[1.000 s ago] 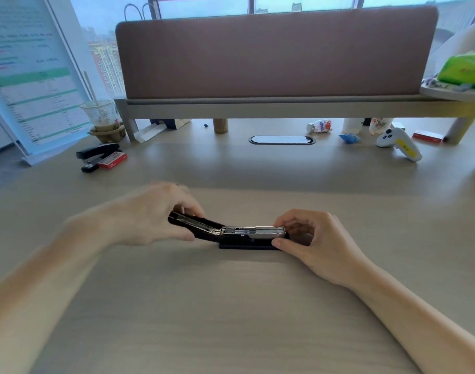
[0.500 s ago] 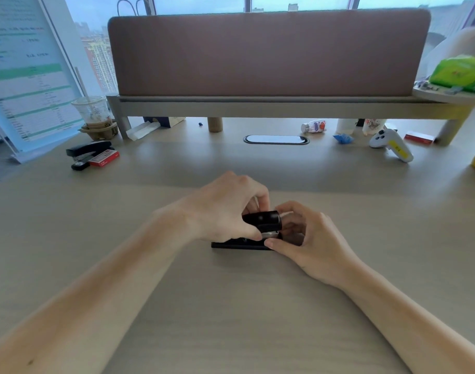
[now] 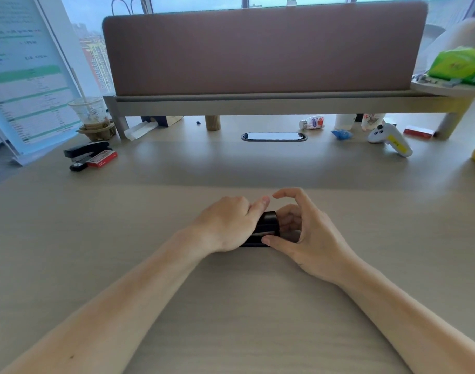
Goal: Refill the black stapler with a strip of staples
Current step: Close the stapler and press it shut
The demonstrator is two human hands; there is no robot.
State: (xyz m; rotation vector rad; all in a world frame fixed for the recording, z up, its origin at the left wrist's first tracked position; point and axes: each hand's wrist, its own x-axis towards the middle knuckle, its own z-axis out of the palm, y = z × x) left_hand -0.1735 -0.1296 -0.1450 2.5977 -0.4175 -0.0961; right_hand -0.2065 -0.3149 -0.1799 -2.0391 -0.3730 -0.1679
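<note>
Black stapler (image 3: 267,228) lies on the desk (image 3: 231,306), lid down. Your left hand (image 3: 228,225) presses flat on top; your right hand (image 3: 309,236) pinches its front end.

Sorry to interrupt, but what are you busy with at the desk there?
A person is working on a black stapler lying on the desk. The left hand covers and presses its top, while the right hand steadies its front end with thumb and fingers. A second stapler and a red box sit far left.
</note>
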